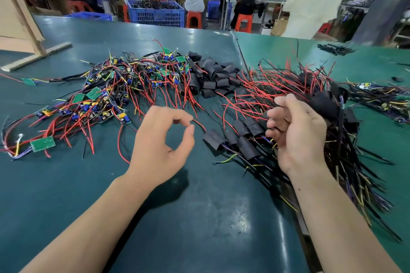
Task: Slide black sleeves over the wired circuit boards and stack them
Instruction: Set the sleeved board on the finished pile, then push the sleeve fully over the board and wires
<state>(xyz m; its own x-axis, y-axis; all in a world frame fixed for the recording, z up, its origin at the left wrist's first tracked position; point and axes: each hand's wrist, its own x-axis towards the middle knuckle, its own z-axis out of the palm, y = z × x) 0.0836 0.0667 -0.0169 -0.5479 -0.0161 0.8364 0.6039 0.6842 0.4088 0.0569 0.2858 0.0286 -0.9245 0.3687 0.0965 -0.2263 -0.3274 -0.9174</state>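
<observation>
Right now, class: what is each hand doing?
Left hand: pinches a red wire.
Right hand: grips a bundle of sleeved boards.

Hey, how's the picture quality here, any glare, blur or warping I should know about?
Head view: wide-angle bending curves the table edges; a pale glare patch sits on the mat near the bottom centre; the left hand casts a soft shadow below it; the wire bundle in the right hand looks motion-blurred.
</observation>
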